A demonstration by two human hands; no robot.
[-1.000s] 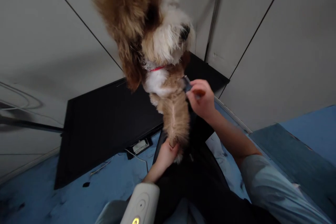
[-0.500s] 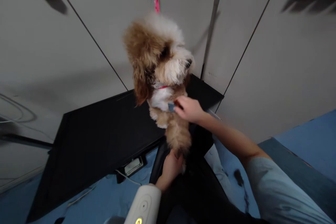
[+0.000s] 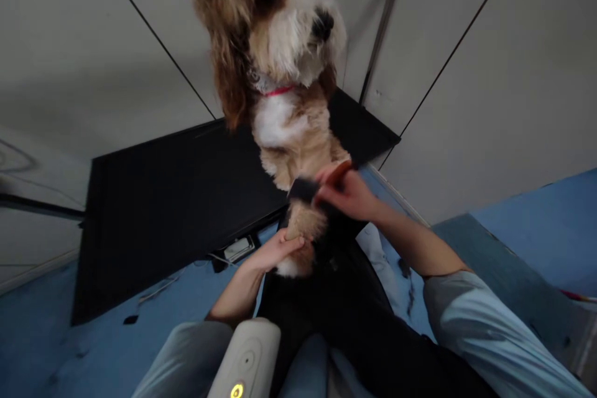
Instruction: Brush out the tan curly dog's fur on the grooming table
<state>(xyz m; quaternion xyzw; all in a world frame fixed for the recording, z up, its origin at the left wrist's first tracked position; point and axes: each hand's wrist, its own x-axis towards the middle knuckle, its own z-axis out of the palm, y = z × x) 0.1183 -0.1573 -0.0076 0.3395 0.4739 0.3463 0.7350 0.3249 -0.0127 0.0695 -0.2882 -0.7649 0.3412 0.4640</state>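
Note:
A curly brown and white dog [image 3: 284, 118] sits upright on the black table, its head turned to the right and cut off at the top of the view. A red collar [image 3: 278, 91] shows under its chin. My left hand [image 3: 280, 247] is closed around its outstretched front leg [image 3: 305, 224], just above the white paw. My right hand [image 3: 347, 191] grips a slicker brush by its brown handle. The brush's dark rectangular head [image 3: 303, 189], blurred by motion, is at the upper part of that leg. Its bristles are hidden from me.
The black tabletop [image 3: 186, 180] stretches left along the pale wall [image 3: 140, 74]. A metal post [image 3: 382, 25] rises behind its right part. At the bottom is a white rounded device [image 3: 247, 357] with a yellow light. Cables lie near the blue floor [image 3: 153, 311].
My view has tipped down and nearer. The brush has gone from the dog's chest to its front leg. My left hand now holds the leg from the left side, lower paw showing.

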